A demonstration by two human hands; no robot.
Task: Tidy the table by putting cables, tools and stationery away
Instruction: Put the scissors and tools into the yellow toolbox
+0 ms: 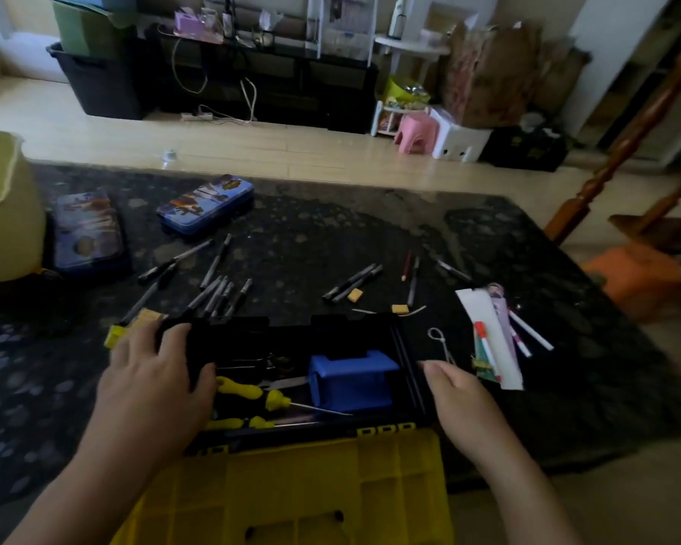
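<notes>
At left wall of toolbox (331, 322), left hand (154, 371) is gripping; right hand (457, 391) is hanging loose, seemingly empty (blurred); brace both ends before loading pens (217, 293).

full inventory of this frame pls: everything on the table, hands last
toolbox: 1, black, open, near table edge
lid: 1, yellow, folded toward camera
blue box: 1, blue, inside toolbox
screwdrivers: 2, yellow-black handles, inside toolbox
pencil tins: 2, blue, far left
pens: a dozen or more, dark, scattered mid-table
red pencil: 1, red, right of centre
erasers: 2, yellowish, mid-table
markers: 3, white, right side
paper: 1, white, right side
loop tie: 1, white, beside toolbox
table: 1, dark mottled
left hand: grips toolbox's left end
right hand: curled at toolbox's right end, contact unclear
</notes>
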